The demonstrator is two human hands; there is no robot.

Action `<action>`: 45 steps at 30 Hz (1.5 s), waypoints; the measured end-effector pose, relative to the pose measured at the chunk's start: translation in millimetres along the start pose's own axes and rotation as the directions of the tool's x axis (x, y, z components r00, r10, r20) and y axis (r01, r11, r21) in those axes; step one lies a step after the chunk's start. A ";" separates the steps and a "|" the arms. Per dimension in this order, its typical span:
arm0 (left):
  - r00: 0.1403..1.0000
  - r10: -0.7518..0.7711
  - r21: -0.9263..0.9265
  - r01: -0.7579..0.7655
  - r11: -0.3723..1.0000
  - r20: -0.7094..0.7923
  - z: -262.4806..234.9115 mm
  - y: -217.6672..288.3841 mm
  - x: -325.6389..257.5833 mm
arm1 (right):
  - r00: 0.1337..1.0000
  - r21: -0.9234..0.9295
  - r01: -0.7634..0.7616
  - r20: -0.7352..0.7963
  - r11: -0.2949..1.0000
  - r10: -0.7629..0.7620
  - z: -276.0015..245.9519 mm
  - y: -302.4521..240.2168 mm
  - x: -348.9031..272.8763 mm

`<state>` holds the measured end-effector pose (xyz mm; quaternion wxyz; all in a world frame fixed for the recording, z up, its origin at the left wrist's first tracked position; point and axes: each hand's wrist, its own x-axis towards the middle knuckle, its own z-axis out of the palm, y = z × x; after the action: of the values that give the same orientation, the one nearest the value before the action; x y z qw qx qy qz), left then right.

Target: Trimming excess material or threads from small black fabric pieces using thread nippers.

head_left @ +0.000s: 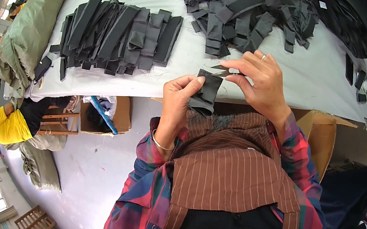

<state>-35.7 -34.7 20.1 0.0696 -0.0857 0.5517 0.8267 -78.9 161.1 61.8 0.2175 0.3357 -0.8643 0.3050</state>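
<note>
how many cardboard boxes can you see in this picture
2. One open cardboard box sits on the floor left of the left hand; another stands right of the right hand. Others may be hidden.

Both forearms are raised from the lower edge, sleeved in red, blue and green plaid. The left hand (180, 99) is held upright, fingers curled and thumb pressed in a pinch, a thin bangle worn at the wrist. The right hand (259, 78) is bent above it, fingertips pinched together, a ring worn.
</note>
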 end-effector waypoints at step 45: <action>0.996 -0.091 0.065 0.091 0.994 -0.003 -5.9 -4.1 -4.3 | 1.000 -0.001 -0.001 -0.016 1.000 0.001 -6.0 0.0 -23.1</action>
<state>-30.3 -38.7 15.1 0.1102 -0.1085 0.5738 0.8043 -62.2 175.5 52.7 0.2245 0.3327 -0.8628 0.3074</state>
